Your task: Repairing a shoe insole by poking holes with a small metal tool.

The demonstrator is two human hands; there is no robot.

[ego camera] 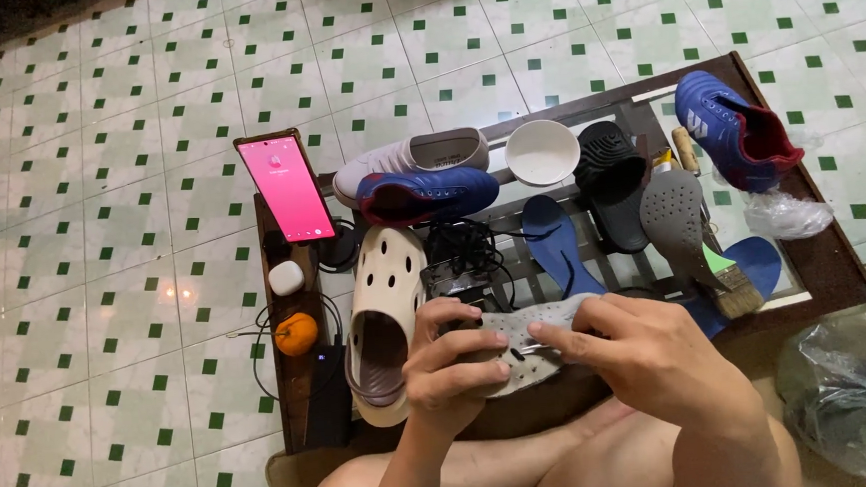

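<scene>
1. Head view: the left hand (452,365) is closed around one end of a pale grey perforated foam insole (531,336), holding it above the lap, at the near edge of the low glass-topped table (834,249).
2. The right hand (632,347) pinches the insole's middle, index finger pressing flat, seemingly to steady it for close handling.
3. A cream perforated rubber clog (387,306) lies just left of the hands, and a blue flat insole (557,241) lies beyond them, both within reach.

A home floor (105,294) of green-and-white tiles; shoes (413,161), insoles (674,221) and a brush (731,290) crowd a low glass surface (835,259).
</scene>
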